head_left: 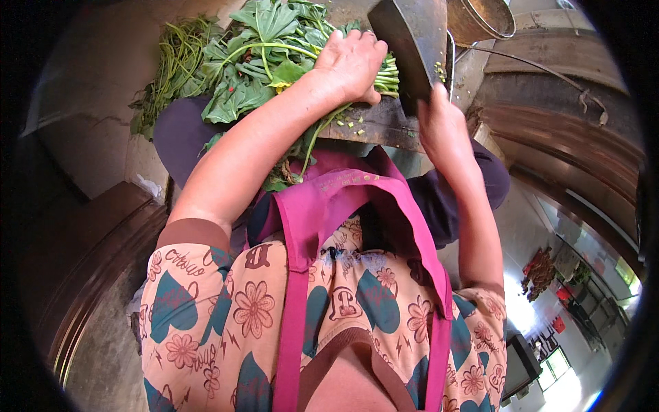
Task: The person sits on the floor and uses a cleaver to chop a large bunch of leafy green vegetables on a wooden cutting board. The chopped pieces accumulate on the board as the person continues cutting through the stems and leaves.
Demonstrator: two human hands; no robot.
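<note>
My left hand (353, 65) presses down around a bunch of leafy green stems (389, 77), whose cut ends poke out to the right of my fingers. The broad leaves (264, 24) spread away to the left, and one long stem hangs toward my lap. In my right hand (443, 127) is the handle of a dark, wide-bladed cleaver (403, 44), held tilted just right of the cut ends. Beneath lies a worn wooden chopping board (388, 127) with small chopped green bits (351, 125) near its front edge. The cleaver's handle is mostly hidden by my fingers.
More thin green stems (180, 58) are heaped at the far left. A metal pot (484, 17) with a wire handle stands at the far right, beside a curved rim with a long thin rod (528, 62). A magenta apron (326, 206) covers my lap.
</note>
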